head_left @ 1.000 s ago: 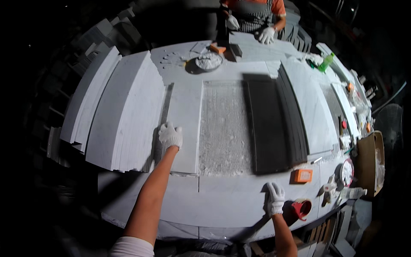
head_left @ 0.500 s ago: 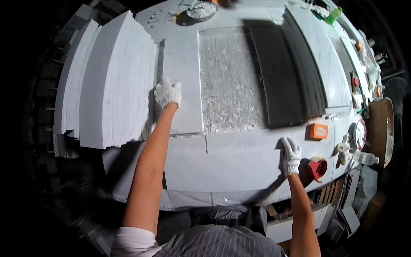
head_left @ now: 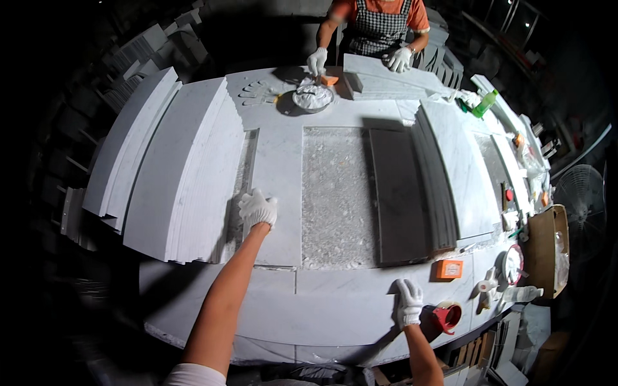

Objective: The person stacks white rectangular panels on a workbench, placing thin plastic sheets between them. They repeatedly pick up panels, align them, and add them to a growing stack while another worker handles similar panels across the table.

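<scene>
A long white marble slab (head_left: 280, 168) lies flat on the table left of the middle. My left hand (head_left: 259, 211), in a white knit glove, is on the slab's left long edge with its fingers curled over it. The fingertips are partly hidden. In another white glove, my right hand (head_left: 409, 302) rests at the near side of the table, its fingers stretched out and nothing in them. Close to it are an orange box (head_left: 449, 269) and a red tape dispenser (head_left: 445, 318).
Stacked slabs (head_left: 172, 174) stand on the left, more slabs (head_left: 450, 170) on the right. A bowl of white paste (head_left: 313, 98) sits at the far side, before a co-worker in a checked apron (head_left: 381, 29) with gloved hands. Bottles, a cardboard box (head_left: 547, 251) and a fan (head_left: 579, 186) are at right.
The view has tilted up, bringing the co-worker and the far slab into sight. My hands keep about the same places on the slab and the table.
</scene>
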